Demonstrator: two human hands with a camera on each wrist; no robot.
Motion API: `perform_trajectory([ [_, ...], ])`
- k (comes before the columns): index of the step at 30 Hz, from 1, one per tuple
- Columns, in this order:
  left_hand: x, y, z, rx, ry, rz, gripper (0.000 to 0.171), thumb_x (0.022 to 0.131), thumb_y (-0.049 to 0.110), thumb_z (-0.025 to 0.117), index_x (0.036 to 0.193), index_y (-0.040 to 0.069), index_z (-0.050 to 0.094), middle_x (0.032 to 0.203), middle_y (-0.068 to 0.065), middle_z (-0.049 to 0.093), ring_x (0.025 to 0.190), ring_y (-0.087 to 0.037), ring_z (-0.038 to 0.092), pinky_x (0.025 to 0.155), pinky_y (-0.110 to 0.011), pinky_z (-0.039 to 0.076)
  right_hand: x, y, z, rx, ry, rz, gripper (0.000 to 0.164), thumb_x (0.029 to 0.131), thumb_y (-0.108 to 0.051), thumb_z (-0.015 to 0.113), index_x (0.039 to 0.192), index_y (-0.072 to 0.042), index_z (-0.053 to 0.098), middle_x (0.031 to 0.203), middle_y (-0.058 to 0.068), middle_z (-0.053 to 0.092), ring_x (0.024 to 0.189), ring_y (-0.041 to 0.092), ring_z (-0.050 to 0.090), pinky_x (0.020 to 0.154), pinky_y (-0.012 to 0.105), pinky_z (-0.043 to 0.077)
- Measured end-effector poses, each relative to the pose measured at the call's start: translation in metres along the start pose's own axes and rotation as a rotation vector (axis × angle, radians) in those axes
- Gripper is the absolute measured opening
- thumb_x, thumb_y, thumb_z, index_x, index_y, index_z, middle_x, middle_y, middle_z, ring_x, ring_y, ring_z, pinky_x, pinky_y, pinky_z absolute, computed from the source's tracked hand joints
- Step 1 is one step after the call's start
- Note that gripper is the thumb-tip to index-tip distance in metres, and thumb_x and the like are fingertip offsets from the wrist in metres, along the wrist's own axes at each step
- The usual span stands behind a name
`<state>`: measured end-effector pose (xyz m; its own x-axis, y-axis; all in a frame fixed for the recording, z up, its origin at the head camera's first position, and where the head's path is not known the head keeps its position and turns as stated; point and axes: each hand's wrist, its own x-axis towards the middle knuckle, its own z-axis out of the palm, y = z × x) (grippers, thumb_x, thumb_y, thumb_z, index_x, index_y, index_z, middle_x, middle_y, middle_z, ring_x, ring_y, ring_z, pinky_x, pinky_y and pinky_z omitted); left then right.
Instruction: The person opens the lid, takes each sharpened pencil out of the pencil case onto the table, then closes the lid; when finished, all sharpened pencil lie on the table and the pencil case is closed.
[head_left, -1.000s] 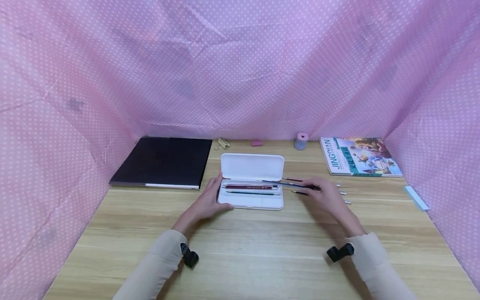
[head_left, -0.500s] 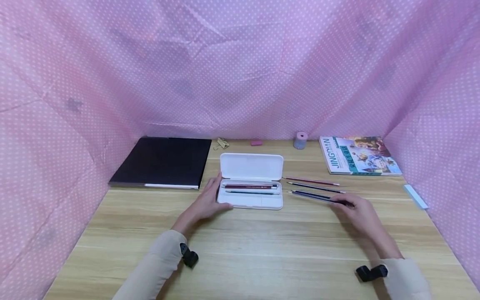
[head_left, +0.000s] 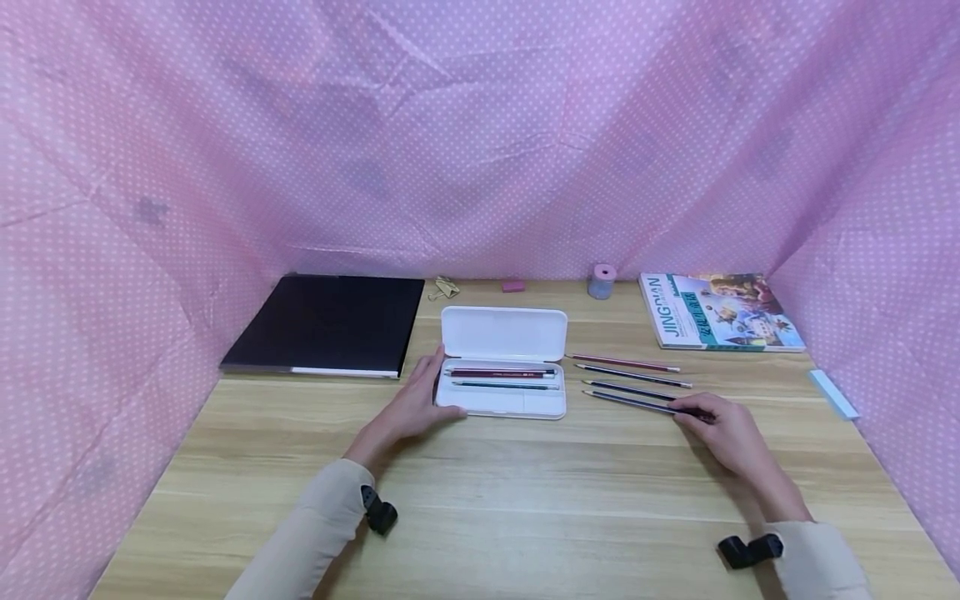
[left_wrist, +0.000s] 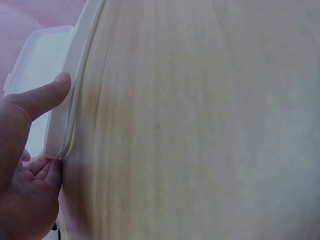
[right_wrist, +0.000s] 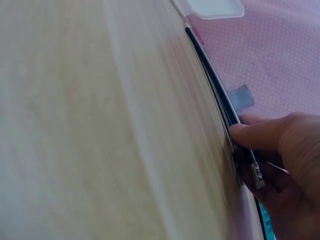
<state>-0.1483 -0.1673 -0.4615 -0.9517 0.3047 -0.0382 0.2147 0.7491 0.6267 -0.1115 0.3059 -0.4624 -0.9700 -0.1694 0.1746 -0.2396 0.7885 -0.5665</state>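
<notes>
An open white pencil case (head_left: pixel 504 333) sits mid-table, lid raised at the back, with dark red and dark green pencils (head_left: pixel 506 386) inside. My left hand (head_left: pixel 415 398) holds its left end, the thumb at the front edge and the fingers round the side, as the left wrist view shows. My right hand (head_left: pixel 716 425) pinches a dark pencil (head_left: pixel 626 401) near its eraser end, thumb on top, low over the table. Its point faces the case. Just behind it lie two more dark pencils (head_left: pixel 633 375) and a dark red one (head_left: pixel 622 362), roughly parallel.
A black folder (head_left: pixel 330 325) lies at the left. A gold binder clip (head_left: pixel 446 287), a pink eraser (head_left: pixel 513 286) and a pink-and-grey sharpener (head_left: pixel 602 282) line the back edge. At the right are a picture book (head_left: pixel 720 312) and a light blue strip (head_left: pixel 832 394).
My right hand has carried the dark pencil from over the case rightward and toward me, to the front of the pencil row. The left hand stays on the case.
</notes>
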Motion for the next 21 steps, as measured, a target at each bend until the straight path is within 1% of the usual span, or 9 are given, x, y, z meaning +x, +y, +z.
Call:
perform_trajectory([
  [8, 0.0004, -0.0009, 0.0005, 0.007, 0.004, 0.001, 0.115, 0.069, 0.053, 0.074, 0.149, 0.021, -0.002, 0.143, -0.007, 0.026, 0.129, -0.021, 0.03, 0.106, -0.041, 0.027, -0.0007, 0.0012, 0.0016, 0.001, 0.003, -0.001, 0.016, 0.085, -0.009, 0.065, 0.098, -0.016, 0.071, 0.101, 0.005, 0.066, 0.098, 0.029, 0.059, 0.083, 0.047, 0.042],
  [13, 0.0, 0.0002, 0.0001, 0.008, -0.004, -0.008, 0.114, 0.07, 0.052, 0.074, 0.149, 0.02, -0.002, 0.145, -0.008, 0.023, 0.131, -0.022, 0.027, 0.107, -0.041, 0.025, -0.0011, 0.0014, 0.0017, 0.003, 0.0, -0.006, 0.019, 0.084, -0.006, 0.066, 0.099, -0.015, 0.07, 0.1, 0.007, 0.066, 0.097, 0.031, 0.058, 0.083, 0.049, 0.042],
  [21, -0.0005, 0.0007, -0.0001, 0.01, -0.002, -0.013, 0.113, 0.07, 0.052, 0.074, 0.149, 0.022, -0.002, 0.146, -0.007, 0.022, 0.131, -0.023, 0.027, 0.106, -0.042, 0.026, -0.0022, 0.0004, 0.001, -0.006, -0.015, 0.016, 0.018, 0.085, -0.009, 0.065, 0.1, -0.018, 0.069, 0.101, 0.004, 0.066, 0.096, 0.027, 0.059, 0.08, 0.04, 0.045],
])
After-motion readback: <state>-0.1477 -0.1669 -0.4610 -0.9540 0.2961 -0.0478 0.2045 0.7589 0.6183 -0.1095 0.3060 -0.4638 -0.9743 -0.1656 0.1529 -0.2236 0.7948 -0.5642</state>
